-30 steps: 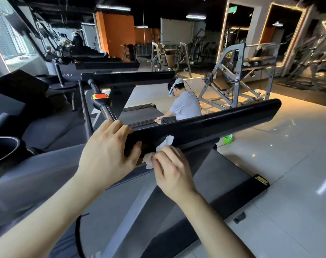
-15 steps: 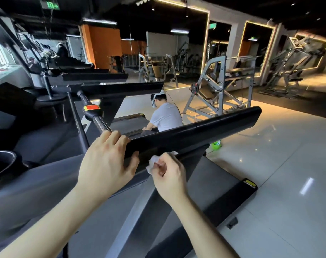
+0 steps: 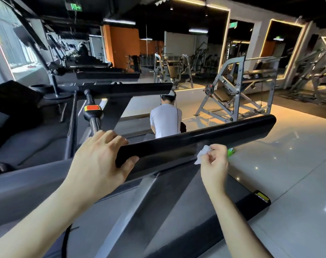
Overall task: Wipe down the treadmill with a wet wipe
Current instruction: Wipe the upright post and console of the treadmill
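Glossy black handrail [image 3: 205, 138]; crumpled white wipe [image 3: 202, 154]

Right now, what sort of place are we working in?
A gym, almost certainly. The black padded treadmill handrail sits in a row of more treadmills, a grey steel plate-loaded weight machine stands on the glossy floor, and more exercise frames fill the mirrored back wall.

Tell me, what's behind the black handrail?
A crouching person in a white shirt shows behind the handrail. The rail covers their legs, and what they're doing is hidden.
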Demonstrator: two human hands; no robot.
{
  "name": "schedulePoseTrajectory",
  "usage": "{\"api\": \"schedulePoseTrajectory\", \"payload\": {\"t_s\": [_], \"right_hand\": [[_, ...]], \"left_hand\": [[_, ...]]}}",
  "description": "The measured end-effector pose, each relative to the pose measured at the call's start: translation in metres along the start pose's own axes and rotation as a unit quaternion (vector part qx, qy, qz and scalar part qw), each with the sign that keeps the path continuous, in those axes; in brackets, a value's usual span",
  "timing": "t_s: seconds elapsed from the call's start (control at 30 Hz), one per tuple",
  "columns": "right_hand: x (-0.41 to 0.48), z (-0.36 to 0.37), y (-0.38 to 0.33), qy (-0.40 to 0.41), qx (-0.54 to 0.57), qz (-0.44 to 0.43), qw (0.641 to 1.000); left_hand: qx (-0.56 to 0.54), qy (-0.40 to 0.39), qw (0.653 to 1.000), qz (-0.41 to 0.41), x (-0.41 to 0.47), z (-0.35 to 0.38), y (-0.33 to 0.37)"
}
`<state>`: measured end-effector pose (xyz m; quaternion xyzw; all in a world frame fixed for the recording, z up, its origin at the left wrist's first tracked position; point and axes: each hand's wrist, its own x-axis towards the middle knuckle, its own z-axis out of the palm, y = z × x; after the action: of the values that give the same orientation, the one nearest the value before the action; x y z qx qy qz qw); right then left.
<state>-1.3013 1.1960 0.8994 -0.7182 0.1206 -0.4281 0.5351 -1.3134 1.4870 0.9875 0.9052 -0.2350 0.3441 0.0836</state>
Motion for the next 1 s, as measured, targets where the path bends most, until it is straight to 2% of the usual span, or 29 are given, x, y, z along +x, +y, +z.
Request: {"api": "schedulePoseTrajectory", "payload": {"t_s": [0.07,0.13,0.23,0.3,0.37,0.43,0.53,0.57,0.63,0.73,0.87,0.93,1.0], "right_hand": [[0.004,0.002,-0.002,0.06,0.017,0.018,0.998],[-0.003,0.013,-0.013,0.069,0.024,-0.019,0.997],[-0.023,0.036,-0.04,0.009,-0.002,-0.206,0.979],[-0.032,0.045,-0.055,-0.069,-0.026,-0.346,0.935],[-0.021,0.042,-0.06,-0.116,-0.063,-0.407,0.904],[0.004,0.031,-0.06,-0.095,-0.16,-0.381,0.906],[0.056,0.005,-0.053,-0.071,-0.327,-0.25,0.909],[0.068,-0.002,-0.052,-0.068,-0.362,-0.215,0.905],[0.067,0.0,-0.055,-0.073,-0.378,-0.197,0.902],[0.022,0.026,-0.082,-0.106,-0.305,-0.26,0.91],[-0.004,0.039,-0.088,-0.168,-0.22,-0.389,0.878],[0.008,0.029,-0.075,-0.166,-0.209,-0.403,0.876],[0.026,0.015,-0.051,-0.127,-0.223,-0.388,0.885]], "left_hand": [[0.003,-0.009,1.0,0.007,0.008,0.007,0.014],[0.012,-0.017,1.0,0.004,0.015,0.015,0.027],[0.028,-0.013,0.999,-0.008,0.019,0.023,0.037],[0.027,0.002,1.0,-0.015,0.017,0.027,0.038],[0.023,0.008,1.0,-0.018,0.015,0.03,0.039],[0.029,0.003,0.999,-0.015,0.014,0.031,0.039],[0.035,0.008,0.999,-0.016,0.013,0.034,0.04],[0.036,0.01,0.999,-0.016,0.013,0.035,0.04],[0.037,0.014,0.999,-0.02,0.012,0.036,0.04],[0.04,0.018,0.999,-0.026,0.012,0.036,0.041],[0.041,0.03,0.998,-0.025,0.011,0.035,0.042],[0.047,0.025,0.998,-0.029,0.011,0.034,0.042],[0.05,0.021,0.998,-0.031,0.012,0.035,0.042]]}}
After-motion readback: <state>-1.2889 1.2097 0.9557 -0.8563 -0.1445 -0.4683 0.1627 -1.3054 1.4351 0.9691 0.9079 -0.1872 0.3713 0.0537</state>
